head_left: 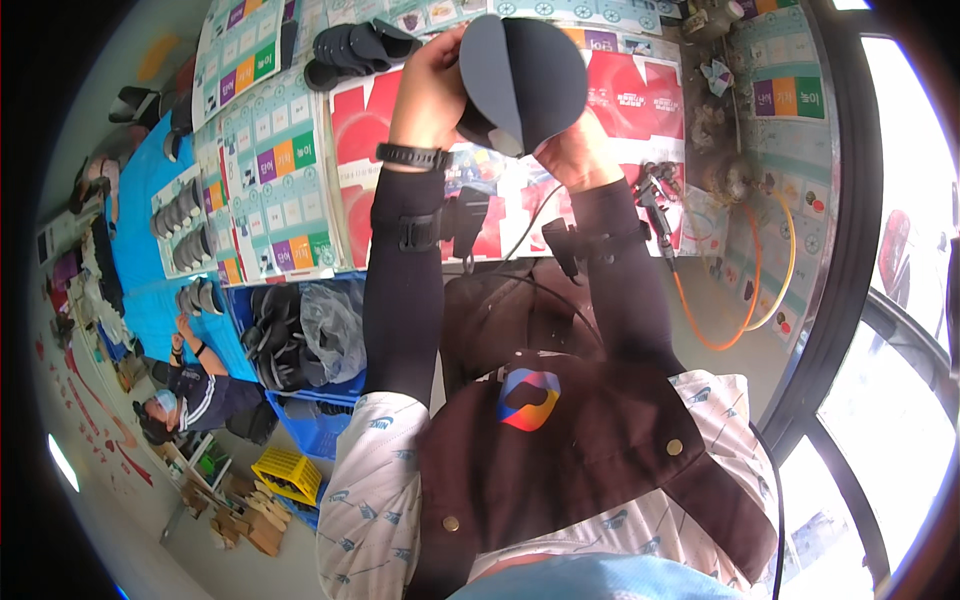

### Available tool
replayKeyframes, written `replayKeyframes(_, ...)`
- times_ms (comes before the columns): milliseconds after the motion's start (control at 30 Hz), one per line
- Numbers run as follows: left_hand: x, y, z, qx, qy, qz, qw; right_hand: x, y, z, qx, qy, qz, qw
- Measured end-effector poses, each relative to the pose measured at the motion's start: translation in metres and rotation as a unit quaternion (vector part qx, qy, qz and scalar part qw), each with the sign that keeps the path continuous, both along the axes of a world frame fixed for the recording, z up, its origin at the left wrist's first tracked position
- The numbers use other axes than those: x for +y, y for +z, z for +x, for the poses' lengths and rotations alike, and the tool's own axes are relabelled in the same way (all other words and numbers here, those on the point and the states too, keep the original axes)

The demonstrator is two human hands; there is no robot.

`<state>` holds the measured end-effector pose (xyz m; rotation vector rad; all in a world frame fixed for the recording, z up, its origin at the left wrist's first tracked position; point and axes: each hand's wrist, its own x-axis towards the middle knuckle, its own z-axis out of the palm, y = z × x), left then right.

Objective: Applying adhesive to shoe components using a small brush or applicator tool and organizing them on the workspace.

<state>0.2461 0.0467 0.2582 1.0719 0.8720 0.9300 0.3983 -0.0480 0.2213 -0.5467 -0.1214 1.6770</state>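
A dark grey slipper (548, 80) with smooth, rounded faces is held up over the workbench, between both my hands. Its far side and part of its underside are hidden. My left hand (432, 95) grips its left edge, with some fingers behind it. From below right, my right hand (580, 152) holds it with the fingers partly covered. A row of similar dark slippers (362, 48) lies on the bench just left of my left hand. Red and white printed sheets (370, 215) cover the bench beneath my forearms.
A spray gun (655, 205) with an orange hose (700, 335) hangs at the bench's right side. Left, a blue crate (310, 425) and dark footwear (275, 335) stand beside a blue-covered table (140, 225). Another person (205, 390) works there. A yellow crate (287, 474) is on the floor.
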Motion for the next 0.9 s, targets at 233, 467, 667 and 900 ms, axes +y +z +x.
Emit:
replayKeyframes(233, 0.016, -0.03, -0.061, 0.342, 0.139, 0.1, 0.924, 0.004, 0.011, 0.011, -0.658, -0.17, -0.091, 0.728)
replayKeyframes(467, 0.009, -0.04, -0.085, 0.027, 0.044, -0.224, 0.973, -0.002, -0.019, 0.035, -0.565, -0.17, -0.098, 0.801)
replayKeyframes(667, -0.027, -0.048, -0.095, -0.157, 0.098, -0.223, 0.957, -0.007, -0.023, 0.038, -0.458, -0.168, -0.047, 0.872)
replayKeyframes(900, -0.053, -0.069, -0.049, -0.306, 0.179, -0.268, 0.896, -0.013, -0.022, 0.041, -0.434, -0.174, -0.036, 0.883)
